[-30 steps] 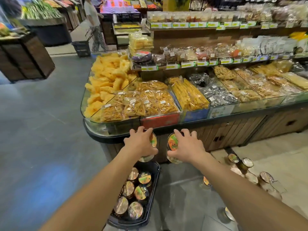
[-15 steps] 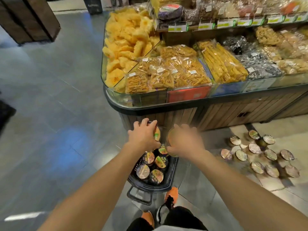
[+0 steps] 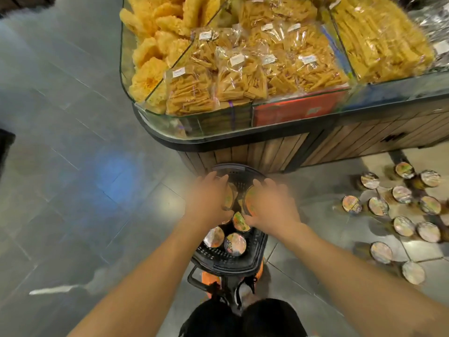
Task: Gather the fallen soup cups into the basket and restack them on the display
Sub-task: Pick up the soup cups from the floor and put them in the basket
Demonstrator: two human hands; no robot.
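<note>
A black plastic basket [image 3: 226, 262] stands on the floor in front of my feet, with several foil-lidded soup cups [image 3: 234, 243] inside. My left hand [image 3: 208, 199] grips one soup cup [image 3: 229, 198] over the far half of the basket. Beside it, my right hand [image 3: 271, 205] grips another soup cup [image 3: 249, 199]. Both hands are blurred and low over the basket. Several more soup cups [image 3: 403, 226] lie scattered on the floor to the right.
A wood-panelled display counter [image 3: 267, 152] with glass-fronted bins of yellow bagged snacks [image 3: 233, 76] stands right behind the basket. Grey tiled floor [image 3: 73, 166] spreads to the left. My orange shoes [image 3: 211, 285] sit at the basket's near edge.
Both hands have come down with their cups from counter height to just above the basket. The view has tilted downward and closer to the floor.
</note>
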